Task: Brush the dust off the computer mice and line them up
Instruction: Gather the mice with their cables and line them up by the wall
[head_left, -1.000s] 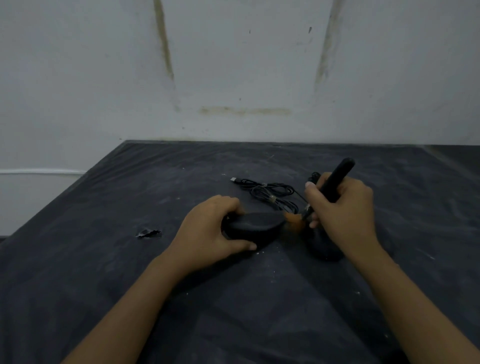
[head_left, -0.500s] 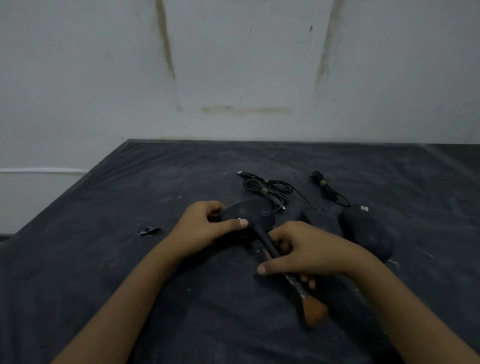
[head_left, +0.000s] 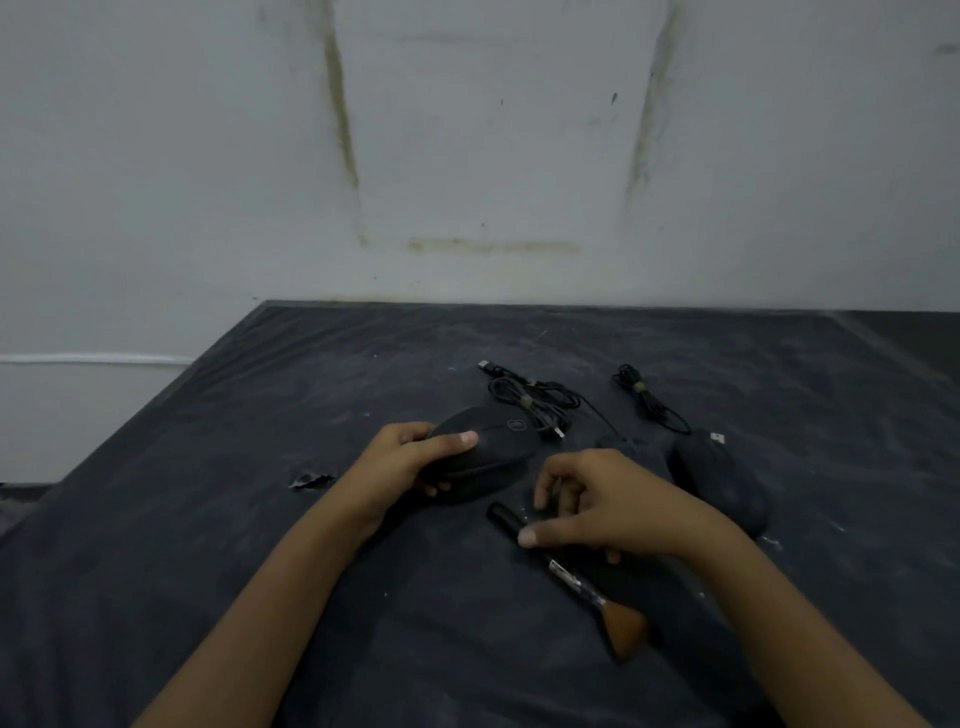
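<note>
On the dark cloth (head_left: 234, 545) I see the left hand (head_left: 400, 462) gripping a black mouse (head_left: 493, 452); the brush (head_left: 576, 584) lies under the right hand (head_left: 618, 504), fingers loosely curled, grip on it unclear.

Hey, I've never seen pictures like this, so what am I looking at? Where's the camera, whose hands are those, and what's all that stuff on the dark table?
There is no machine here. These are a person's two bare hands, filmed by a wide-angle camera worn on the head, which looks forward and down. That is why both arms come in from the bottom edge. The left hand grips a black computer mouse. The right hand is over the handle of a small brush that lies on the dark table. Its thumb is on the handle, but whether it grips the brush is unclear. A second mouse lies to the right. Farther back are a coiled cable and a second cable.
</note>
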